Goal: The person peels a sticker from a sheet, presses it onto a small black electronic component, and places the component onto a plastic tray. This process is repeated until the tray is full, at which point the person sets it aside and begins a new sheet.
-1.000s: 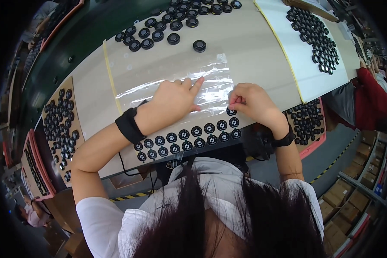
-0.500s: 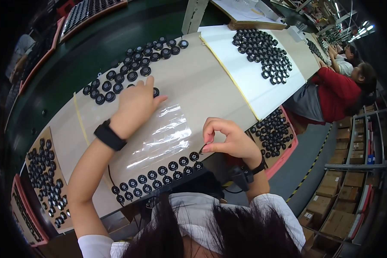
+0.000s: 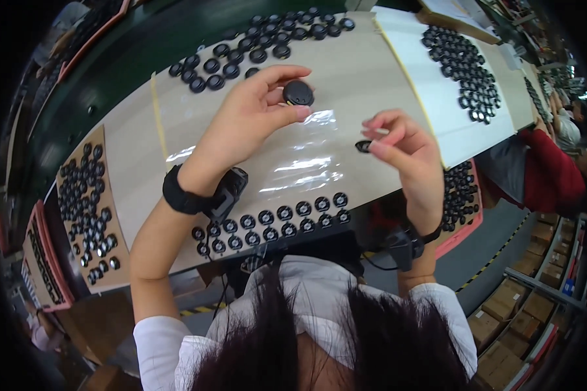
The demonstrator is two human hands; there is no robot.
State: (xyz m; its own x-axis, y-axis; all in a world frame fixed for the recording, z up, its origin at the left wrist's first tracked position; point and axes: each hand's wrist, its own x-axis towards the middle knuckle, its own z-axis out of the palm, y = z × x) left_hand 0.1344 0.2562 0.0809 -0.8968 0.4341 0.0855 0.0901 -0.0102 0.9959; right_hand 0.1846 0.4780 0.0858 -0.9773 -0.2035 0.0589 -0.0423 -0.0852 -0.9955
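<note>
My left hand (image 3: 257,107) is closed on a round black part (image 3: 298,93), gripped by its edge between thumb and fingers, with a smooth dark face showing. To its right, my right hand (image 3: 407,146) pinches a small black disc (image 3: 364,146) above the table. A pale sliver shows between its fingers; I cannot tell what it is. Below both hands lies a clear plastic sheet (image 3: 306,148) with shiny reflections. Along the near table edge, two rows of small black discs with light centres (image 3: 284,213) are laid out. Several round black parts (image 3: 261,55) stand beyond my left hand.
A white sheet with yellow-taped edge (image 3: 430,124) carries more black parts (image 3: 460,62) at the right. Boards of similar parts (image 3: 88,189) stand at the left. A pink-edged tray (image 3: 462,240) sits at the right, near a person in a red sleeve (image 3: 548,173). Shelved cardboard boxes (image 3: 499,296) stand beyond.
My left hand has taken a round black part from the far group and drawn it back. My right hand has lifted a small disc away from the near rows. The view has shifted.
</note>
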